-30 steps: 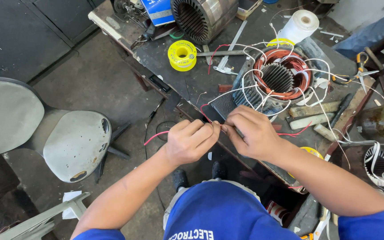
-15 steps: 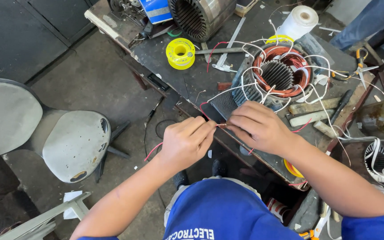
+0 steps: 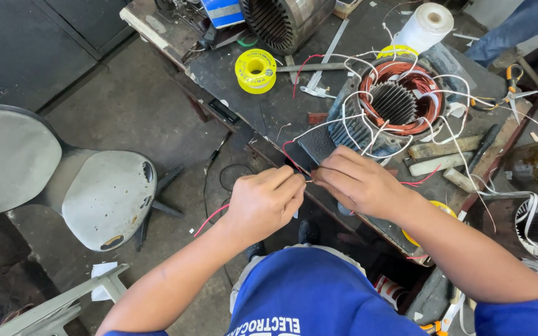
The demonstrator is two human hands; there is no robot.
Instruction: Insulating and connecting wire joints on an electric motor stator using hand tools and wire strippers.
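1. Pinching a thin wire end between thumb and fingertips, the left hand [image 3: 268, 202] is curled nearly into a fist just off the near edge of the desk [image 3: 263, 112].
2. The right hand [image 3: 359, 182] meets it fingertip to fingertip; its fingers are pressed together on the same wire end, at the point where the two hands touch.
3. A red wire [image 3: 210, 219] trails out below the left hand and hangs over the floor; whether it is the pinched wire cannot be told.
4. More red and white leads [image 3: 344, 118] run from the hands up across the desk to the motor stator [image 3: 393, 106], which lies just beyond the right hand with its copper winding ring facing upward.
5. White leads loop loosely around and over the stator body.
6. A yellow reel [image 3: 256, 70] lies on the desk, well apart from the hands, to the far left of the stator.
7. A white spool of cord [image 3: 428, 23] stands behind the stator near the far edge.
8. A second, larger stator housing [image 3: 284, 22] lies at the far end of the desk.
9. Pliers with orange handles [image 3: 513, 87] lie to the right of the stator.
10. A grey plastic chair [image 3: 63, 180] stands on the floor to the left of the person.
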